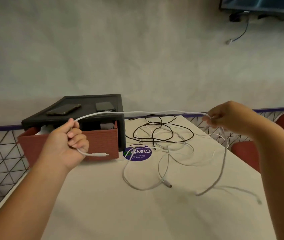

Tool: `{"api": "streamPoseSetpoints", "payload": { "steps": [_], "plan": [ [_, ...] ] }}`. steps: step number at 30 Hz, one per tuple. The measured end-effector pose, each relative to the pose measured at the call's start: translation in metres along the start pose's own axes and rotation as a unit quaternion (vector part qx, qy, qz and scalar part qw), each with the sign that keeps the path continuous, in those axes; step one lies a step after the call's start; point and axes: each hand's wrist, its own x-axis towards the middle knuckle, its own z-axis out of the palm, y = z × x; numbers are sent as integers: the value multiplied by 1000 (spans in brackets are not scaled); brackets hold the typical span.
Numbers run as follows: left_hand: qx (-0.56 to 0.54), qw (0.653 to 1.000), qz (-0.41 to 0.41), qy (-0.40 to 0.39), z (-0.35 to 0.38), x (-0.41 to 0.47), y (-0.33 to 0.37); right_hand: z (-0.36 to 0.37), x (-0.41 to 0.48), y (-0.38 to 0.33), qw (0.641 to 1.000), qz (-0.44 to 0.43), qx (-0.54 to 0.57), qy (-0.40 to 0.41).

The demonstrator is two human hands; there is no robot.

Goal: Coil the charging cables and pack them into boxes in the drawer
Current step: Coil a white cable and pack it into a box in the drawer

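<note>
White cable (137,112) spans above the tabletop (103,196): left hand (66,144) grips its plug end at 9 o'clock, right hand (224,116) pinches it at 3 o'clock. The drawer (103,141) stands open at 10 o'clock.

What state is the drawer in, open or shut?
Open: the drawer juts forward from its black case, with contents visible over its front.

A single wide-angle head camera is looking forward and down, from close above, across the white tabletop (103,196) toward the wall.
</note>
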Motion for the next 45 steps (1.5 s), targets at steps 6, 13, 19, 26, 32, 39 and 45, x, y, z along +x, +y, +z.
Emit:
{"api": "streamPoseSetpoints", "payload": {
  "steps": [6, 13, 19, 26, 32, 39, 45],
  "plan": [
    [-95, 994, 38, 31, -11, -8, 4, 7, 7, -32, 970, -49, -125, 200],
    [-78, 992, 49, 89, -30, -8, 3, 46, 6, -54, 948, -140, -272, 92],
    [21, 995, 64, 76, -33, 2, -7, 106, 13, -44, 962, -80, -241, -104],
    [121, 990, 79, 3, -9, 19, -30, 145, 22, -66, 978, -92, -87, -164],
    [109, 990, 52, -75, 14, 36, -49, 159, 39, -103, 973, -102, 209, -3],
    [86, 980, 30, -177, 24, 42, -40, 174, 54, -113, 921, -62, 383, 41],
    [-27, 974, 56, -218, 12, 47, -28, 176, 59, -112, 879, -86, 468, 39]
  ]
}}
